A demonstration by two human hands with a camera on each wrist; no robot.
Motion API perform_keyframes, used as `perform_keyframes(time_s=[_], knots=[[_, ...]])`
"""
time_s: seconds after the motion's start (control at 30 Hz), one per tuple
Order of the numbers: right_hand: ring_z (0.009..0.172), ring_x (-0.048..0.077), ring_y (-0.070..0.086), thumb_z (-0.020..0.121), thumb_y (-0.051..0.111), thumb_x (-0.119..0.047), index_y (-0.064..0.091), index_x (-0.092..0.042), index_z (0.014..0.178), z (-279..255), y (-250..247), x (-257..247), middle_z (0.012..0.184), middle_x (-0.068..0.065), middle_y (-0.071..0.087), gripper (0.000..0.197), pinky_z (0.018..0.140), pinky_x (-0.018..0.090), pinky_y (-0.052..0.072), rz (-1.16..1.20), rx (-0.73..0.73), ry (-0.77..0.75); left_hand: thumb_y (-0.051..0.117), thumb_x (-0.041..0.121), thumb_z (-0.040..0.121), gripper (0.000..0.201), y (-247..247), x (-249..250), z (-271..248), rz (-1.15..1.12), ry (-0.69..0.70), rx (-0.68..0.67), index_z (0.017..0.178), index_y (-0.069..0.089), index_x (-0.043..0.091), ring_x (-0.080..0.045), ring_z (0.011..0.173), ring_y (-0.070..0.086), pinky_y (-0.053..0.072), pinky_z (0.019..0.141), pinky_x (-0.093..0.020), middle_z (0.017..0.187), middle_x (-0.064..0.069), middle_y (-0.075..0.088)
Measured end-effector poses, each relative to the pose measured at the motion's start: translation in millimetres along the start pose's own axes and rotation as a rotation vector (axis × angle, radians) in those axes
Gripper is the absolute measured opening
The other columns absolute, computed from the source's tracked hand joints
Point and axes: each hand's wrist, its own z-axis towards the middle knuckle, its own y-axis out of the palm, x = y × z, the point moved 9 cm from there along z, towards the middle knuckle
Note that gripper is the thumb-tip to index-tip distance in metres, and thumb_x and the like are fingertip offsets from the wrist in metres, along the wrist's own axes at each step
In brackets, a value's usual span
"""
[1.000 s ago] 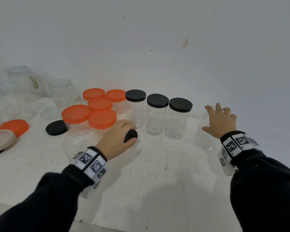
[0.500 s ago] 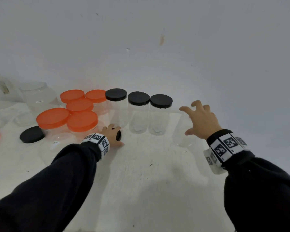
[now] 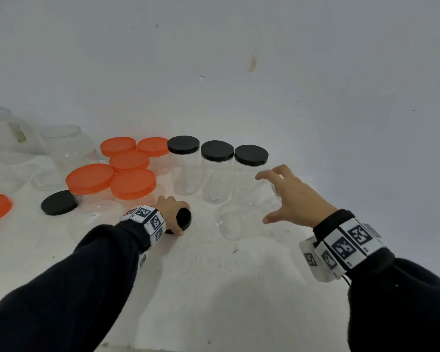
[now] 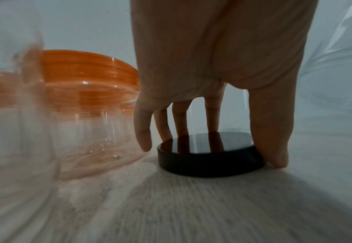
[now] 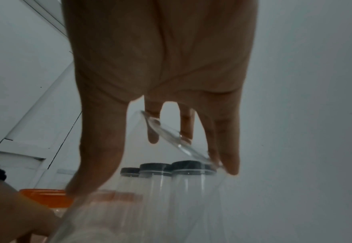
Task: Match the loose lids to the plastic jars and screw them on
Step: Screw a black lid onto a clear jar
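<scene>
Gripping black lid [image 4: 209, 153] on table, left hand [image 4: 212, 82]; right hand [image 3: 296, 199] holding clear jar [image 3: 241, 219].

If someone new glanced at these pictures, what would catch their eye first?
Probably the cluster of orange-lidded jars at left, beside a row of three black-lidded jars standing against the wall. Nearer, the left hand grips a loose black lid on the white table, while the right hand holds a tilted, lidless clear jar.
</scene>
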Motion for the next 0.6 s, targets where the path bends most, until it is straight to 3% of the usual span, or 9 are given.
perform_keyframes(time_s=[0.23, 0.43, 0.6], knots=[[0.094, 0.015, 0.05, 0.057, 0.085, -0.044, 0.045, -0.023, 0.127, -2.5, 3.3, -10.9, 0.121, -0.002, 0.043, 0.084, 0.082, 0.03, 0.046, 0.079, 0.078, 0.016, 0.075, 0.042, 0.071, 0.083, 0.8, -3.3, -31.0, -0.248, 0.035, 0.075, 0.14, 0.031, 0.028, -0.027, 0.119, 0.041, 0.041, 0.099, -0.041, 0.133, -0.007, 0.033], [0.099, 0.015, 0.046, 0.059, 0.085, -0.042, 0.04, -0.013, 0.11, 0.1, 25.4, -15.0, 0.116, -0.001, 0.046, 0.075, 0.076, 0.022, 0.036, 0.169, 0.066, 0.055, 0.074, 0.03, 0.074, 0.078, -19.5, -17.4, -82.7, -0.432, 0.141, 0.232, 0.14, 0.034, 0.025, -0.02, 0.117, 0.039, 0.038, 0.096, -0.025, 0.128, -0.002, 0.034], [0.101, 0.018, 0.048, 0.059, 0.086, -0.035, 0.036, -0.013, 0.102, 3.1, 45.2, -23.9, 0.111, 0.001, 0.047, 0.069, 0.074, 0.024, 0.041, 0.268, 0.056, 0.075, 0.078, 0.028, 0.072, 0.076, -37.4, -30.8, -125.6, -0.555, 0.202, 0.342, 0.137, 0.037, 0.028, -0.013, 0.113, 0.039, 0.033, 0.091, -0.019, 0.125, 0.004, 0.035]])
